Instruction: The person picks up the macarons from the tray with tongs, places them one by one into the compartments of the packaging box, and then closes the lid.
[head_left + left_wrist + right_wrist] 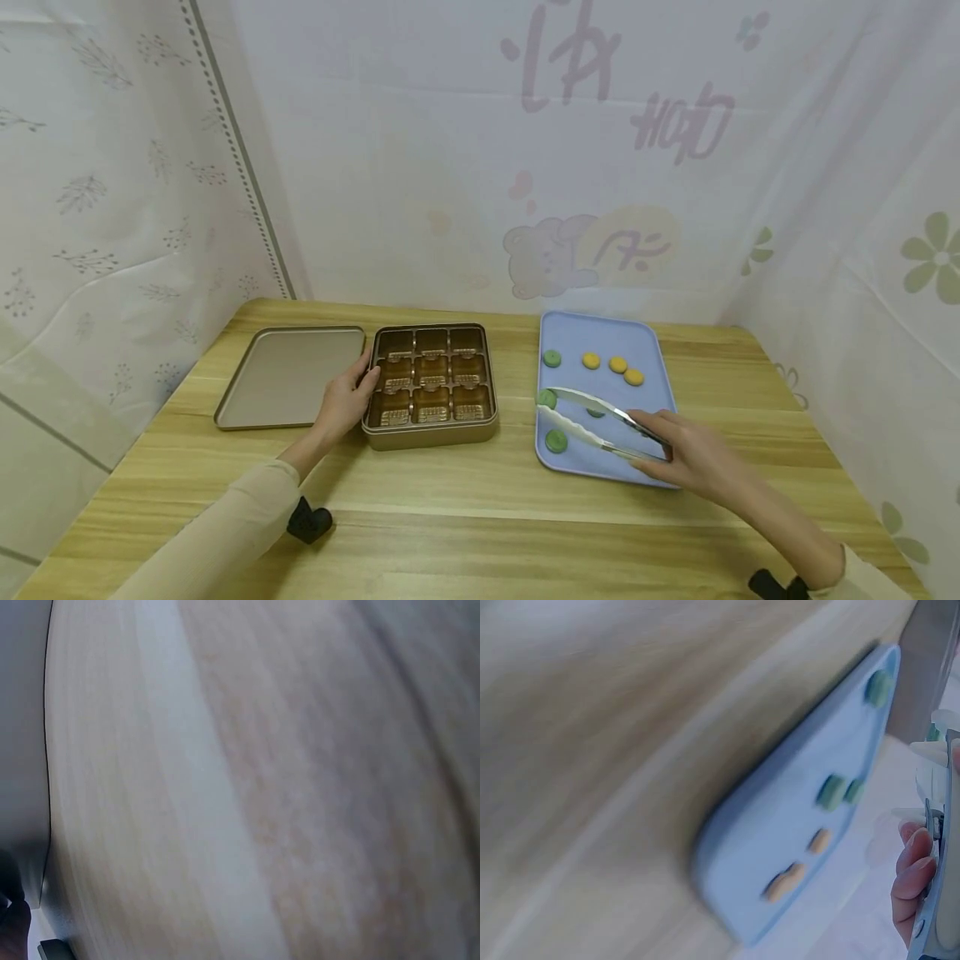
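Right hand (686, 454) grip pinching tongs (592, 421) over blue tray (600, 337), left hand (345, 400) fingers relaxed against gold box (431, 433)

Glossy metal tongs (600, 423), wooden table (480, 517)

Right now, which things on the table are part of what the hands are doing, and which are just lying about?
In use:
- right hand grips tongs
- tongs' tips by a green piece on the blue tray
- left hand rests on the gold box, its nine cells empty

Lying about:
- box lid
- yellow pieces
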Motion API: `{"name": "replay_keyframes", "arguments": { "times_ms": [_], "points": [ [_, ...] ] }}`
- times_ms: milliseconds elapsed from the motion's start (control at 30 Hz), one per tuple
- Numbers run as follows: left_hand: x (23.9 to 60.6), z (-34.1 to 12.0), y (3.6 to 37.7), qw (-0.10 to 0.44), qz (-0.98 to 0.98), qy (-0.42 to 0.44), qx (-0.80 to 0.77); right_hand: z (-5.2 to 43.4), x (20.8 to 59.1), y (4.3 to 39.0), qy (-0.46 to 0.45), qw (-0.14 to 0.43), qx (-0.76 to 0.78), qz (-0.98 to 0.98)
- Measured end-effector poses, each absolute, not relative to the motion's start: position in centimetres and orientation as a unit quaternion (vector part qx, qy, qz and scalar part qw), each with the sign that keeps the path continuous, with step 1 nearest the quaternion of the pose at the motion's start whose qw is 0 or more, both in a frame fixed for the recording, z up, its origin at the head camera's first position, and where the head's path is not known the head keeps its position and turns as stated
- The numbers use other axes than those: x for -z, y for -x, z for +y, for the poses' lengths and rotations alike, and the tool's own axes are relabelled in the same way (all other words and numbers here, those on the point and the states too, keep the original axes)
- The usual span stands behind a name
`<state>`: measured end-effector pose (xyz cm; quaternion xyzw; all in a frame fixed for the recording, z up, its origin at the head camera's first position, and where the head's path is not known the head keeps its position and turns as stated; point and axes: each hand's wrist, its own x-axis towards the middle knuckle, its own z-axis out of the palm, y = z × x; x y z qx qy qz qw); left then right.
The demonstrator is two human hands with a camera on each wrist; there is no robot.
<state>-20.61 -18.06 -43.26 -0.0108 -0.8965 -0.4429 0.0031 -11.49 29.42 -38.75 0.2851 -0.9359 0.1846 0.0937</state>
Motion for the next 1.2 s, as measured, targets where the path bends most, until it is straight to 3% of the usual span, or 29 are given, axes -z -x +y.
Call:
{"name": "replay_keyframes", "arguments": {
  "times_ms": [500, 800, 1200],
  "points": [
    [43.4, -18.0, 20.7, 0.0, -0.892, 0.006, 0.452, 22.2, 36.5, 15.7, -0.362, 0.052, -0.149, -0.919],
    [43.3, -18.0, 20.6, -0.002, -0.893, 0.007, 0.45, 20.7, 35.4, 16.8, -0.364, 0.008, -0.133, -0.922],
    [43.4, -18.1, 20.6, 0.004, -0.889, 0.005, 0.458, 19.7, 34.4, 16.9, -0.358, -0.003, -0.113, -0.927]
  ]
}}
